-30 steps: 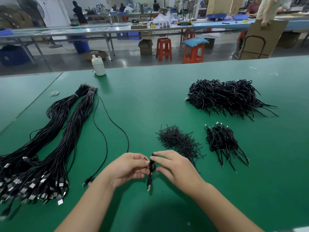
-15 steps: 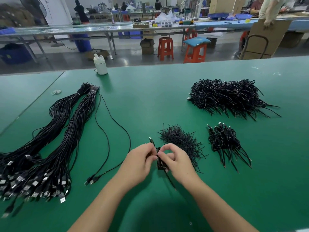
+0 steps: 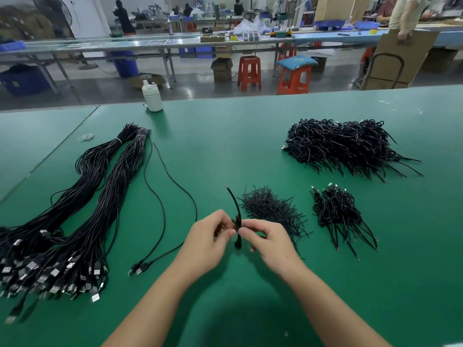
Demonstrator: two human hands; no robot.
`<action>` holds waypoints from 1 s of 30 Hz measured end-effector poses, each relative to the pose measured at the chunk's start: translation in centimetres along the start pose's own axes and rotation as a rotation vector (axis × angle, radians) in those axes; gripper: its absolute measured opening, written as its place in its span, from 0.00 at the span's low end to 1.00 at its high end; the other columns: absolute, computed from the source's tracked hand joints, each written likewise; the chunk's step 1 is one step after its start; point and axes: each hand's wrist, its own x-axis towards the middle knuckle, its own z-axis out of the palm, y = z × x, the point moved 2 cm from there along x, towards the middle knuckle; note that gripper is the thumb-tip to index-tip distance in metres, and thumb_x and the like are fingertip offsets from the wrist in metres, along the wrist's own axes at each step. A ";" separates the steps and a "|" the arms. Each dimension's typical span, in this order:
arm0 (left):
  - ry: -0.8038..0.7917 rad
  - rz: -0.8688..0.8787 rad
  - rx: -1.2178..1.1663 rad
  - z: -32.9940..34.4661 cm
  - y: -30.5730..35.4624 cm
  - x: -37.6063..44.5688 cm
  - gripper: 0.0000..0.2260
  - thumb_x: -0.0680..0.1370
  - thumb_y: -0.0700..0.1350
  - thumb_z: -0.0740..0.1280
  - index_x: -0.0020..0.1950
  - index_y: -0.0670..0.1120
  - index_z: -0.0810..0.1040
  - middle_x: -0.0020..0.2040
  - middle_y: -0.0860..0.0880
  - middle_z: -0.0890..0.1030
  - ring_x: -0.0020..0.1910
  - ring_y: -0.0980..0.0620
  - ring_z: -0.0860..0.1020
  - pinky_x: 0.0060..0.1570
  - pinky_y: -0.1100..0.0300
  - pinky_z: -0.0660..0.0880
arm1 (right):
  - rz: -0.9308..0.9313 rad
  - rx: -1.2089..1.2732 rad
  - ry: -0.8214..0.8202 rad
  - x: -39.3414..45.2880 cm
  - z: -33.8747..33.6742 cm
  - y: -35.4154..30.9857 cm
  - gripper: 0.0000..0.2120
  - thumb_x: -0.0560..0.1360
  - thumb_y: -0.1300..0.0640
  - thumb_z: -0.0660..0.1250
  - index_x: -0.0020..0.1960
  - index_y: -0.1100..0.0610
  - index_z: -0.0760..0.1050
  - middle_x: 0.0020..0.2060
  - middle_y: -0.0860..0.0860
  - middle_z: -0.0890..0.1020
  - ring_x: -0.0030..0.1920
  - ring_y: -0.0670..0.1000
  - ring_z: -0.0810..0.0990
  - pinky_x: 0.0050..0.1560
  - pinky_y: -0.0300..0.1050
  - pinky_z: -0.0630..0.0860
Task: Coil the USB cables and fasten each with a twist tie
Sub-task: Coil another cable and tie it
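Black USB cables and black twist ties on a green work mat

A small coiled black USB cable point(image 3: 237, 222) is held upright between both hands, one loose end curving up and away, a plug end hanging below. Two long bundles of uncoiled black USB cables point(image 3: 75, 211) lie at the left, silver plugs nearest the person, with two loose black cables point(image 3: 162, 209) beside them. A heap of short black twist ties point(image 3: 271, 209) lies just behind the coil; a small pile of tied coils point(image 3: 338, 211) sits to its right, a large pile of tied coils point(image 3: 345, 146) farther back.
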 end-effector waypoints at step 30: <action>0.090 0.460 0.497 0.9 0.3 -0.6 0.14 0.66 0.30 0.70 0.44 0.45 0.74 0.40 0.50 0.74 0.39 0.47 0.70 0.40 0.55 0.68 | 0.101 0.076 -0.152 -0.2 0.0 0.6 0.14 0.82 0.51 0.62 0.48 0.59 0.80 0.24 0.53 0.77 0.19 0.48 0.68 0.25 0.42 0.63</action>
